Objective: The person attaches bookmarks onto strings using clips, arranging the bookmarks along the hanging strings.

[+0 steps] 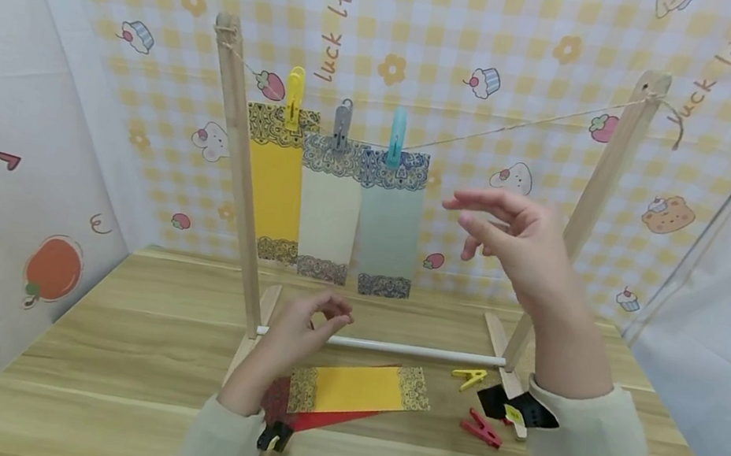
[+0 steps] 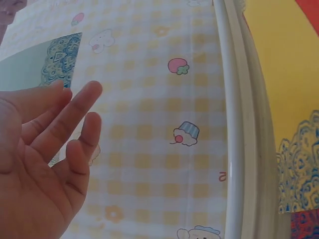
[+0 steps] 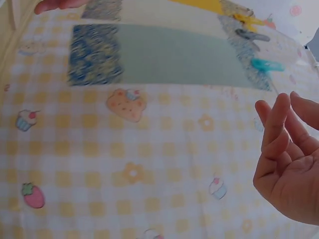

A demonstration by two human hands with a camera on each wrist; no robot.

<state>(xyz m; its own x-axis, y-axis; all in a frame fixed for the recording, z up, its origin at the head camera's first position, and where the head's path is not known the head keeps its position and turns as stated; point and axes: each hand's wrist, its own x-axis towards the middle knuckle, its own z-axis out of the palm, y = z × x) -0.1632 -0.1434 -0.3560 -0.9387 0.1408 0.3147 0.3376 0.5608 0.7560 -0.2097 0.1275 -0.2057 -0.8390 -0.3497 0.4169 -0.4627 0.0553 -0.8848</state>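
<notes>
Three paper cards with lace-patterned ends hang from a string: a yellow card (image 1: 278,190) under a yellow clothespin (image 1: 294,99), a cream card (image 1: 329,214) under a grey clothespin (image 1: 342,125), and a pale green card (image 1: 389,232) under a turquoise clothespin (image 1: 397,137). My right hand (image 1: 528,246) is raised right of the green card, apart from it, fingers loosely bent and holding nothing. Lower down, my left hand (image 1: 307,326) hovers near the white rod with relaxed fingers, also holding nothing. Below it lie another yellow card (image 1: 354,391) and a red card (image 1: 335,419) partly under it.
The string (image 1: 510,129) runs between two wooden posts (image 1: 236,136), joined low down by a white rod (image 1: 418,351). On the wooden table (image 1: 124,349) lie a yellow clothespin (image 1: 469,378) and a red clothespin (image 1: 481,428). A checked cloth (image 1: 514,12) hangs behind.
</notes>
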